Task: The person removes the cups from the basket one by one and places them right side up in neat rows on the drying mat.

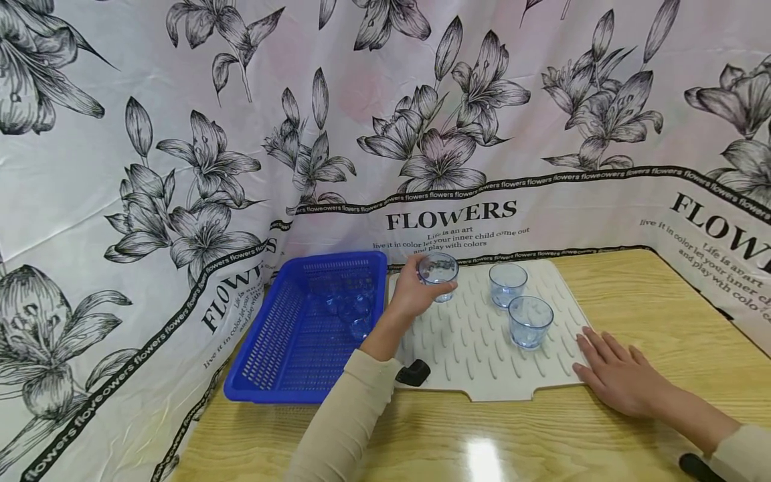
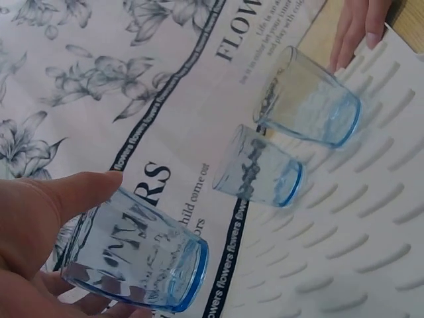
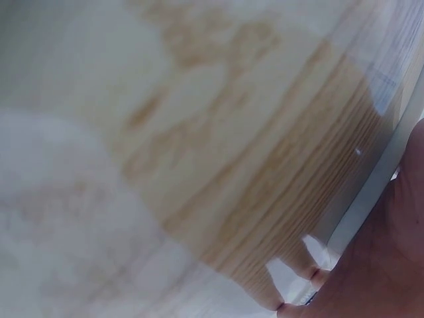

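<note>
My left hand [image 1: 415,289] grips a clear bluish drinking glass [image 1: 438,269] above the back left of the white ridged drying mat [image 1: 464,335]. In the left wrist view the thumb and fingers wrap round this glass [image 2: 142,255], which is tilted in that picture. Two similar glasses stand on the mat: one farther back [image 1: 507,284] and a nearer one [image 1: 531,323]. My right hand [image 1: 623,375] lies flat with fingers spread, its fingertips at the mat's right edge. The right wrist view shows mostly blurred wood grain and part of that hand [image 3: 377,265].
A blue plastic basket [image 1: 253,385] stands left of the mat, with several glasses [image 1: 355,311] inside at its back right. A small black object [image 1: 413,373] sits by the left wrist. Behind the wooden table [image 1: 434,435] hangs a flower-printed cloth [image 1: 337,221].
</note>
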Tool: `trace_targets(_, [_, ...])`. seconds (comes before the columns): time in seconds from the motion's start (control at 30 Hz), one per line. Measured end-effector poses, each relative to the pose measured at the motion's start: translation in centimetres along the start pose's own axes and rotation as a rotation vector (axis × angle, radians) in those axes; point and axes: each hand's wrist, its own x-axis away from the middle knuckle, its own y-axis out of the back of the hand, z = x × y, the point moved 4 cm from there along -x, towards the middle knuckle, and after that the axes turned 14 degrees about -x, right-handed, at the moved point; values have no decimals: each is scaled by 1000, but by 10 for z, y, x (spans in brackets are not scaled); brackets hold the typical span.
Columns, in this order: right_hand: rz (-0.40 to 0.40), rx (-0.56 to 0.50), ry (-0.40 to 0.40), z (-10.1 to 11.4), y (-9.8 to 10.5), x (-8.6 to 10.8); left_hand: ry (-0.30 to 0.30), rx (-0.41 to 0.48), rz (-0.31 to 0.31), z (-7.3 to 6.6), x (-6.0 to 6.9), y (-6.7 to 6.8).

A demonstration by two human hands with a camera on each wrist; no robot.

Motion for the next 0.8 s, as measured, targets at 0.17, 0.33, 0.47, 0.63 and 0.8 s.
trace_targets(0.17, [-1,7,3,0,-1,0,5,39,-51,2,-2,-10])
trace_targets(0.33, [4,10,2,1,1,1,15,47,-107,-2,-5,-21])
trace_targets(0.47, [2,9,2,1,3,1,25,67,-135,-7,-8,-30])
trace_targets(0.63, [6,1,-1,1,3,1,44,97,-159,-6,-12,-44])
trace_targets(0.8, [10,-12,-1,2,1,1,60,101,-224,3,-15,-56])
